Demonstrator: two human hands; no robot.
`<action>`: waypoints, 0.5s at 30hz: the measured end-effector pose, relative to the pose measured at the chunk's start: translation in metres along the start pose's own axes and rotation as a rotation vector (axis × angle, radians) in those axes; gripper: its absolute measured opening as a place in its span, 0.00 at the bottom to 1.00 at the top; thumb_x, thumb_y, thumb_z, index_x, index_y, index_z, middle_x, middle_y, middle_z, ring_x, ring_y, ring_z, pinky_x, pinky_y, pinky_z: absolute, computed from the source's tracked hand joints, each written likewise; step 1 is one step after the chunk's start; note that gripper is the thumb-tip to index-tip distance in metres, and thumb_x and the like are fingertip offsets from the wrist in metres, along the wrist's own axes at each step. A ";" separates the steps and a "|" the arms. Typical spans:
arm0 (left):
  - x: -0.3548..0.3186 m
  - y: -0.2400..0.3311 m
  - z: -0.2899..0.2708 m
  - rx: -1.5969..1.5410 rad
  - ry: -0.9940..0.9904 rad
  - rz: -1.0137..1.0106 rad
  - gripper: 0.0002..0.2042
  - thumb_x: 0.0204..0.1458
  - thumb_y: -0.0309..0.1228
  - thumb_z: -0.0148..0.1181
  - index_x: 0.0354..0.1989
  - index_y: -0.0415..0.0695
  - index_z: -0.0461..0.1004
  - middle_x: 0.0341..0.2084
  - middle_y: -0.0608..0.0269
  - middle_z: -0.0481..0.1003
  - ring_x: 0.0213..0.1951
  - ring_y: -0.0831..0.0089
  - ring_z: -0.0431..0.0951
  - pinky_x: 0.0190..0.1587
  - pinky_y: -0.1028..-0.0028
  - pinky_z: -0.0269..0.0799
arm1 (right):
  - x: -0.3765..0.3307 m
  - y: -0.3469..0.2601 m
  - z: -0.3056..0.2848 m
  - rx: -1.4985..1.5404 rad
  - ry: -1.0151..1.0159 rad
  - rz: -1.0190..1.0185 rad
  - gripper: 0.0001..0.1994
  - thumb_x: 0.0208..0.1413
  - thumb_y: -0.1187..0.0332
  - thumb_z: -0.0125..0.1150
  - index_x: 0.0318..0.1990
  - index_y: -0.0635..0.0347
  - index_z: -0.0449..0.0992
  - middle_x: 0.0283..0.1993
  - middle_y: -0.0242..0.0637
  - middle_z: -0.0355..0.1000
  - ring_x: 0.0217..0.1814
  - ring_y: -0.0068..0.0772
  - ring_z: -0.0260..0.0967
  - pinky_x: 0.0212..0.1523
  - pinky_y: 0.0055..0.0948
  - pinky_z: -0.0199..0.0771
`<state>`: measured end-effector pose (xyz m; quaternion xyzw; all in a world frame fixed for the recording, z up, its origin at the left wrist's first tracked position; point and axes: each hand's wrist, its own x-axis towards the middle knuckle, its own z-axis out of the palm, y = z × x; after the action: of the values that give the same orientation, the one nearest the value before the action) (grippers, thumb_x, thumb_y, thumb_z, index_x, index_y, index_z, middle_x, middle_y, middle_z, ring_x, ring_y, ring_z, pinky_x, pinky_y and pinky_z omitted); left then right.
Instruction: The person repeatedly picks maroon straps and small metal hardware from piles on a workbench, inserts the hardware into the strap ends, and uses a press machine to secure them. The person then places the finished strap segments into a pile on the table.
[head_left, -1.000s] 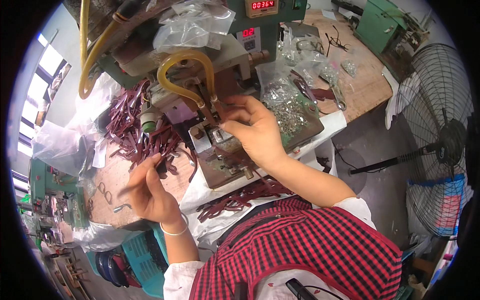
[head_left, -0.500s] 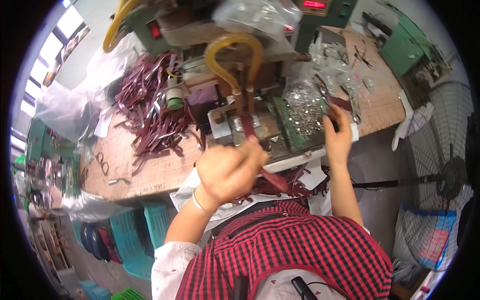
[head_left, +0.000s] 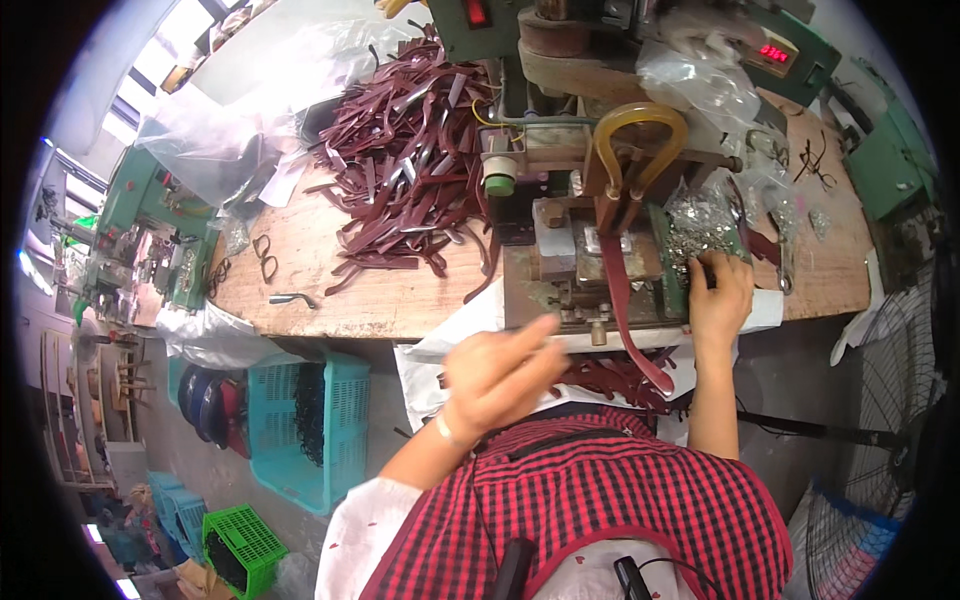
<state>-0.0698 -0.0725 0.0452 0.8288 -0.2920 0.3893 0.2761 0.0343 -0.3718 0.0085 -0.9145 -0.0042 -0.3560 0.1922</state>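
A dark red eyeglass temple (head_left: 622, 315) stands with its upper end in the press (head_left: 575, 75), under the yellow hose loop, while its curved tip hangs toward me over the table edge. Left of that temple and apart from it, my left hand (head_left: 505, 375) is blurred, its fingers stretched out and nothing visible in them. My right hand (head_left: 722, 300) reaches to the near edge of a green tray (head_left: 675, 290) of small shiny metal parts (head_left: 700, 235). Thumb and fingertips there are bent together at the parts; whatever they pinch is too small to make out.
A large heap of dark red temples (head_left: 410, 170) covers the table's left side. More temples (head_left: 610, 380) lie on a white cloth below the table edge. Turquoise crates (head_left: 345, 430) stand on the floor at left. A fan (head_left: 880, 390) is at right.
My left hand has let go of the temple and drawn back toward me; the temple stays in the press. My right hand has moved to the metal parts. The view has shifted leftward.
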 end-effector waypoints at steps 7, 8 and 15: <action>0.058 -0.059 -0.070 0.361 0.200 -0.259 0.07 0.51 0.17 0.64 0.39 0.36 0.79 0.35 0.55 0.80 0.37 0.64 0.78 0.42 0.71 0.73 | 0.013 -0.001 -0.005 -0.031 -0.084 -0.039 0.06 0.49 0.69 0.67 0.32 0.59 0.78 0.32 0.39 0.74 0.40 0.46 0.71 0.42 0.42 0.70; 0.062 -0.075 -0.062 0.395 0.087 -0.256 0.07 0.49 0.19 0.66 0.37 0.37 0.79 0.35 0.57 0.79 0.37 0.63 0.77 0.42 0.69 0.72 | 0.016 -0.001 -0.004 -0.022 -0.052 -0.057 0.06 0.50 0.68 0.67 0.32 0.59 0.78 0.32 0.39 0.74 0.40 0.46 0.71 0.42 0.42 0.70; -0.005 -0.187 0.012 0.784 -0.339 -0.294 0.07 0.39 0.27 0.67 0.28 0.45 0.77 0.29 0.63 0.74 0.39 0.59 0.74 0.40 0.61 0.69 | 0.027 -0.008 0.012 0.141 -0.045 0.006 0.06 0.51 0.69 0.66 0.35 0.60 0.78 0.34 0.43 0.76 0.38 0.48 0.73 0.41 0.42 0.72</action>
<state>0.0642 0.0470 -0.0088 0.9556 -0.0425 0.2859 -0.0583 0.0605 -0.3634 0.0209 -0.9065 -0.0308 -0.3333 0.2572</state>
